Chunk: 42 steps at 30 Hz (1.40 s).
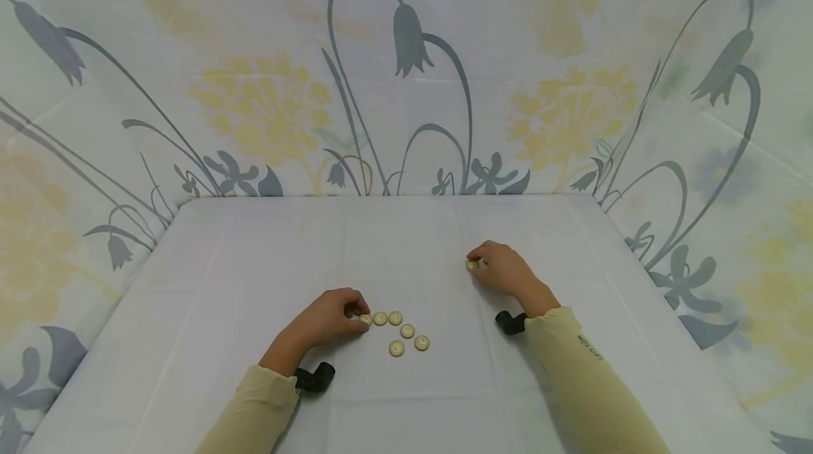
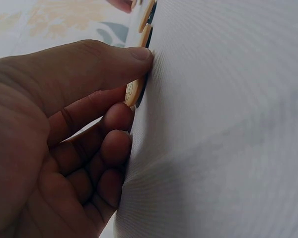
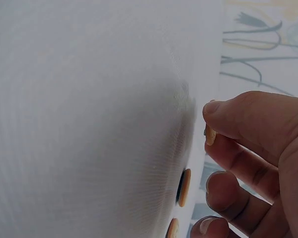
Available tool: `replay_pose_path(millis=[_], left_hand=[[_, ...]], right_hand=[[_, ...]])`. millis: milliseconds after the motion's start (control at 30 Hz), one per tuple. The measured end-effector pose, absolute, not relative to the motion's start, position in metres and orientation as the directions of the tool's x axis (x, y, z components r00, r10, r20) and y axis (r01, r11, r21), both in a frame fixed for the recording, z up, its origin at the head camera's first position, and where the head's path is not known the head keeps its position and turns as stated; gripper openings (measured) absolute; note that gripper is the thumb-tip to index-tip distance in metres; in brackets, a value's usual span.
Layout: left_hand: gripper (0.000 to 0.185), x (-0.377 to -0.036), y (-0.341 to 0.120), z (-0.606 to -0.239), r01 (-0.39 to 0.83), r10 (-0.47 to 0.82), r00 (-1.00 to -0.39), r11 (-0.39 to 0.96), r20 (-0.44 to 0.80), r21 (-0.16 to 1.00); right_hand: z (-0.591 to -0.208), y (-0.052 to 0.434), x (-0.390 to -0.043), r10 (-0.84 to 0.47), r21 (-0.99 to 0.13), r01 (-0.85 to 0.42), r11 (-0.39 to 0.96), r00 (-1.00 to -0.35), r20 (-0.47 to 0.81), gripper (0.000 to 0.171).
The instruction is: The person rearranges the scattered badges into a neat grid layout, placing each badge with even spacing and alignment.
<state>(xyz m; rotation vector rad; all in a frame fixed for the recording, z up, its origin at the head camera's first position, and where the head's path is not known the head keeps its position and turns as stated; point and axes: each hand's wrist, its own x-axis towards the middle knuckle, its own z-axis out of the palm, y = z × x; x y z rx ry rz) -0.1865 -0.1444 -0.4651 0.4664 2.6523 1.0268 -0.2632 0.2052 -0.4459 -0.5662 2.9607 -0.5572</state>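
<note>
My left hand (image 1: 333, 314) pinches a round beige disc (image 1: 365, 319) between thumb and fingers at the left end of a short row. Small dark line marks show on its face, and the thumb hides part of it in the left wrist view. Beside it lie two similar discs, the nearer one (image 1: 380, 318) almost against it. Off to the right and farther back, my right hand (image 1: 503, 270) holds another beige disc (image 3: 210, 131) by thumb and forefinger, raised off the white cloth in the right wrist view. Its other fingers curl loosely below.
Several more discs lie flat on the white-covered table, including one to the right (image 1: 422, 343) and one in front (image 1: 396, 348). Flower-patterned curtains (image 1: 432, 87) hang behind and at both sides. Black wrist cameras (image 1: 315, 378) sit below the hands.
</note>
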Motion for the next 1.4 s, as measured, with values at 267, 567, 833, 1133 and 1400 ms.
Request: replay_pose_path(millis=[267, 567, 833, 1133, 1400], left_hand=[[0.016, -0.186, -0.144, -0.465, 0.200, 0.381, -0.917, 0.699, -0.121, 0.686], [0.015, -0.186, -0.143, -0.465, 0.186, 0.368, -0.921, 0.703, -0.127, 0.687], [0.014, -0.185, -0.143, -0.464, 0.180, 0.367, -0.921, 0.698, -0.130, 0.693], [0.014, -0.185, -0.143, -0.464, 0.177, 0.363, -0.922, 0.705, -0.135, 0.686], [0.014, -0.185, -0.143, -0.464, 0.185, 0.364, -0.922, 0.714, -0.132, 0.675]], right_hand=[[-0.448, 0.208, -0.267, -0.348, -0.356, -0.317, 0.879, -0.937, -0.026, 0.026], [-0.450, 0.210, -0.273, -0.347, -0.335, -0.321, 0.886, -0.938, -0.019, 0.026], [-0.449, 0.209, -0.276, -0.330, -0.337, -0.298, 0.893, -0.943, -0.041, 0.026], [-0.449, 0.207, -0.280, -0.314, -0.342, -0.270, 0.900, -0.946, -0.080, 0.028], [-0.447, 0.208, -0.281, -0.307, -0.356, -0.260, 0.897, -0.949, -0.080, 0.027]])
